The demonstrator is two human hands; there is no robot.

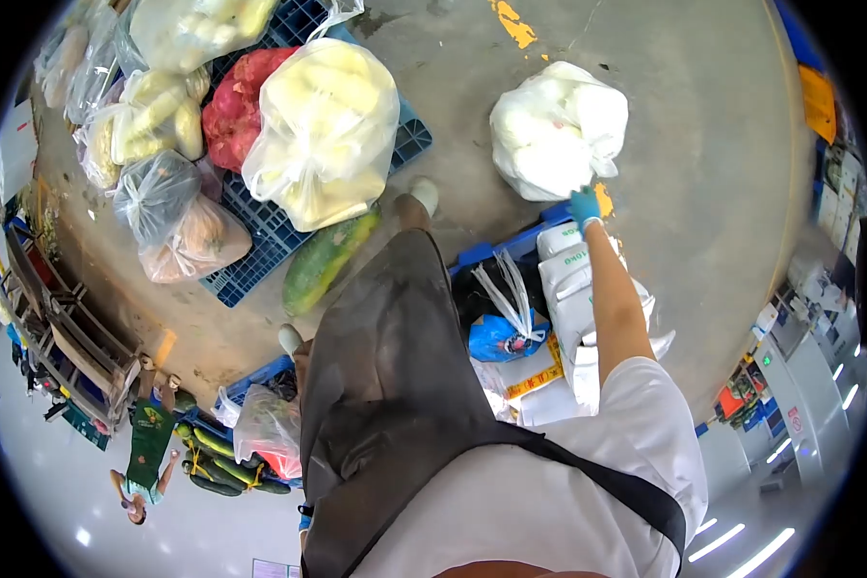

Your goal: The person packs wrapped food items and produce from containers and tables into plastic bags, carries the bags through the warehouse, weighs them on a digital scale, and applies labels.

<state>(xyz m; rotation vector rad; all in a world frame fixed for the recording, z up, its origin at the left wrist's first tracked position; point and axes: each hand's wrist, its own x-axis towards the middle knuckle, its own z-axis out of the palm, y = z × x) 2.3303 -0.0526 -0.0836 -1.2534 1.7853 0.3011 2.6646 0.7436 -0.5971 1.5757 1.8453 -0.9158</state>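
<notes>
The right hand (584, 206), in a blue glove, reaches to the upper right of centre, where it meets the lower edge of a stuffed white plastic bag (557, 130) on the floor (703, 164) and the far end of the rim of a blue crate (486, 250); whether its fingers are closed on either one cannot be told. Inside the crate, right of centre, lie white printed packages (573, 279) and a blue bag (499, 339) with white ties. Only a sliver of the left hand (304, 522) shows beside the dark apron (385, 356) at the lower left of centre, so its grip cannot be told. At the upper left, a clear bag of pale yellow produce (328, 111) sits on a blue pallet (260, 226), beside a red sack (241, 108), with a large green gourd (329, 260) just below
</notes>
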